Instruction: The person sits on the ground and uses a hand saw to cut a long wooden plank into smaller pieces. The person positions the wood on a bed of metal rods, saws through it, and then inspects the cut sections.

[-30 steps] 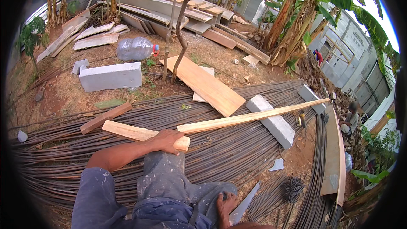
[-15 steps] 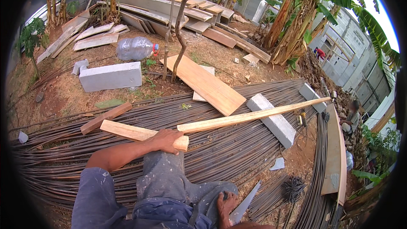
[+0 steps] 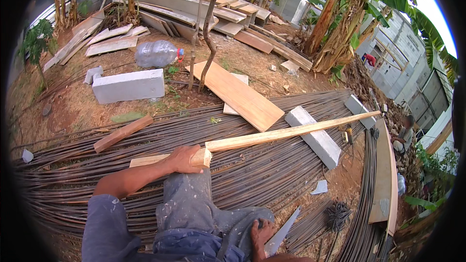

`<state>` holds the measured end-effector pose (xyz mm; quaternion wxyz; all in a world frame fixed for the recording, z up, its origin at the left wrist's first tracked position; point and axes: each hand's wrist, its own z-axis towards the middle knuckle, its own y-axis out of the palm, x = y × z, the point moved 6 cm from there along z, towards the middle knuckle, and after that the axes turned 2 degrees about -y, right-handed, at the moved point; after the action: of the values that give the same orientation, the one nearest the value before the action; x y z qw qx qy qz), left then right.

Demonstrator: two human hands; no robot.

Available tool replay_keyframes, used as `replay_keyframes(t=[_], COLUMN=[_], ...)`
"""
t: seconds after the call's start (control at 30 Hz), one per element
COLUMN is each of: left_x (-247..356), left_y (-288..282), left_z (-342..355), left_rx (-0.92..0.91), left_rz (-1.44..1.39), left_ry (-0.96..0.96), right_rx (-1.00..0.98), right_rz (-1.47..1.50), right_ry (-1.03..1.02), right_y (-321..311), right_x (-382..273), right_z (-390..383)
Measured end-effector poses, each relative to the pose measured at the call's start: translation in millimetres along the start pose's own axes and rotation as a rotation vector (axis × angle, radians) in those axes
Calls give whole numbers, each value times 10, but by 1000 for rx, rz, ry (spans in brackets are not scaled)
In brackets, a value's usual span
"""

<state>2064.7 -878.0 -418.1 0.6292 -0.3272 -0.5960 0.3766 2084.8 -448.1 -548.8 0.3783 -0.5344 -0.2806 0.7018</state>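
Note:
My left hand (image 3: 185, 159) is closed over a short pale timber offcut (image 3: 145, 160) above my knee. The offcut's right end sits close to the near end of a long pale timber (image 3: 291, 131); whether they touch I cannot tell. That long timber slants away to the right across a white block (image 3: 314, 138). Low by my right leg, my right hand (image 3: 262, 233) is wrapped round the dark handle of a handsaw (image 3: 284, 232), its blade pointing up and right.
Bundled steel bars (image 3: 97, 177) cover the ground around me. A brown wood piece (image 3: 121, 134), a wide plank (image 3: 235, 94), another white block (image 3: 128, 86) and a plastic bottle (image 3: 156, 54) lie beyond. Coiled wire (image 3: 337, 215) is at right, with a seated person (image 3: 404, 135) farther off.
The short offcut has turned in my left hand, its left end coming nearer and its right end rising toward the long timber's end. My right hand and the saw have barely moved.

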Motion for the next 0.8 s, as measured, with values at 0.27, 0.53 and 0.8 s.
replay_keyframes(t=[0.27, 0.53, 0.8], left_x=[283, 1216, 1571], left_y=[-162, 191, 1207], left_z=[-33, 25, -438], left_rx=[-202, -352, -515], left_rz=[84, 376, 192], left_ry=[213, 859, 1494], right_rx=[-32, -226, -626], right_rz=[-178, 504, 1654], right_ry=[83, 93, 622], right_y=[-81, 63, 697], right_x=[-199, -692, -1555], right_z=[7, 378, 495])
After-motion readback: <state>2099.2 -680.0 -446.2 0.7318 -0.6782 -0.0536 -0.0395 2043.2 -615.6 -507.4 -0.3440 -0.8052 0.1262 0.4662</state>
